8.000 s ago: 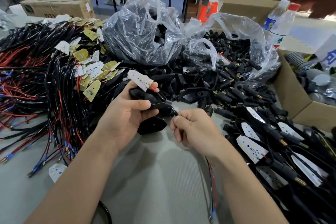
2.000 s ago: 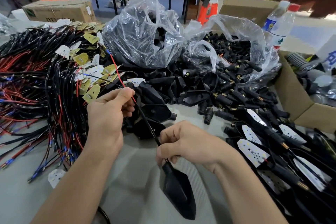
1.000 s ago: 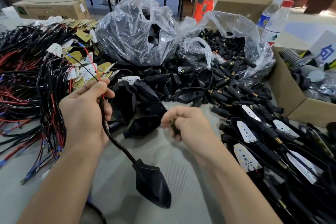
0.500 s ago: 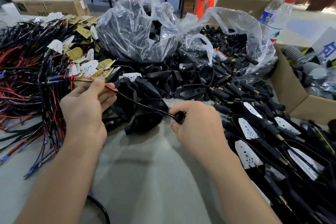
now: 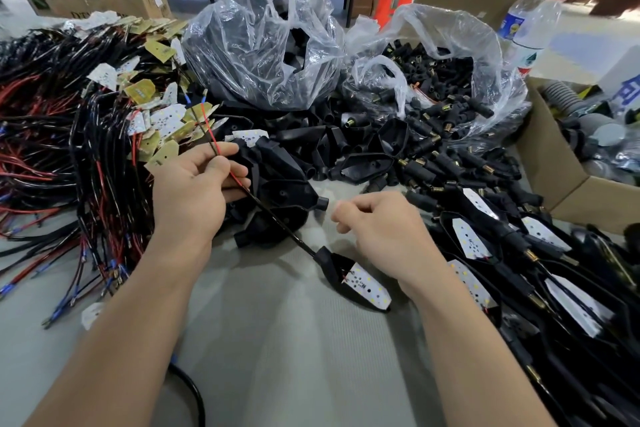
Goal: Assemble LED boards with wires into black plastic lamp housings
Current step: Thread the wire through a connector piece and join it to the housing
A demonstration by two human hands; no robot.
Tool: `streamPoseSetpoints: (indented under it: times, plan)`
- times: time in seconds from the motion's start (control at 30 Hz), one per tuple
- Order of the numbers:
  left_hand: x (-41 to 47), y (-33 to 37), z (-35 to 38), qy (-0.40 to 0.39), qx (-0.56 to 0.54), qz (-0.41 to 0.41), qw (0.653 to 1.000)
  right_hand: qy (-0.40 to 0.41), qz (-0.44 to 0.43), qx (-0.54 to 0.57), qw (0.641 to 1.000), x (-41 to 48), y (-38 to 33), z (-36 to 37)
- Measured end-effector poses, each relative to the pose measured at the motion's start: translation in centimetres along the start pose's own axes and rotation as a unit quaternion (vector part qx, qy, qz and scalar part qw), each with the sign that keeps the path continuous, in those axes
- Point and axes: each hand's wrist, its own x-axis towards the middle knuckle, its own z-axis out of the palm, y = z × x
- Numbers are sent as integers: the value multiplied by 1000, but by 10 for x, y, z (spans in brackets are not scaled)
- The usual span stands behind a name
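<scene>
Left hand [image 5: 194, 191]: thumb and forefinger pinch the red-black wire [image 5: 273, 218], which runs taut down to the black housing [image 5: 329, 263]. The LED board [image 5: 367, 286] sits in it, beside the right wrist. Right hand [image 5: 381, 229]: fingers curled, nothing seen held. Step: board drawn in. Next, likely: press board flush, then lay the unit on the finished pile [image 5: 485, 243].

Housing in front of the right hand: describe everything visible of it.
The housing is a matte black plastic shell, tapering to a short neck. A white LED board with small dots sits in its open face, pointing lower right. A thin black wire runs from the neck up to the left hand, which pinches it. It is low over the grey table, beside the right hand; contact is unclear.
</scene>
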Motion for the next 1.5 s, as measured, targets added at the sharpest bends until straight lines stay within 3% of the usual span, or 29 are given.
streamPoseSetpoints:
  times: [0.27, 0.53, 0.67, 0.73, 0.83, 0.93, 1.0, 1.1, 1.37, 1.5]
  plan:
    - [4, -2, -5, 8, -10, 7, 1000, -227, -12, -63, 972, -7, 1, -13]
    - [4, -2, -2, 57, -59, 2, 997, -261, -22, -108, 959, -8, 1, -16]
    - [-7, 5, 6, 14, -47, -19, 999, -360, -44, -120, 924, -14, -4, -22]
    - [-15, 7, 13, -63, -17, -39, 997, -324, -52, -68, 942, -15, -7, -22]
    - [-32, 4, 26, -173, 23, -73, 982, -115, -37, 87, 989, -6, -8, -9]
    - [-44, 0, 35, -249, 42, -90, 963, -14, -1, 283, 959, 1, -14, 9]
    - [-45, -3, 36, -276, 68, -81, 955, 26, -1, 284, 958, 4, -12, 15]
    - [-45, -7, 35, -275, 111, -64, 953, 57, -18, 254, 965, 8, -7, 17]
    - [-46, -7, 37, -218, 126, 2, 968, -4, -25, 278, 960, 11, 0, 15]
    - [-48, -6, 39, -161, 132, 21, 978, 41, 0, 272, 962, 12, 1, 17]
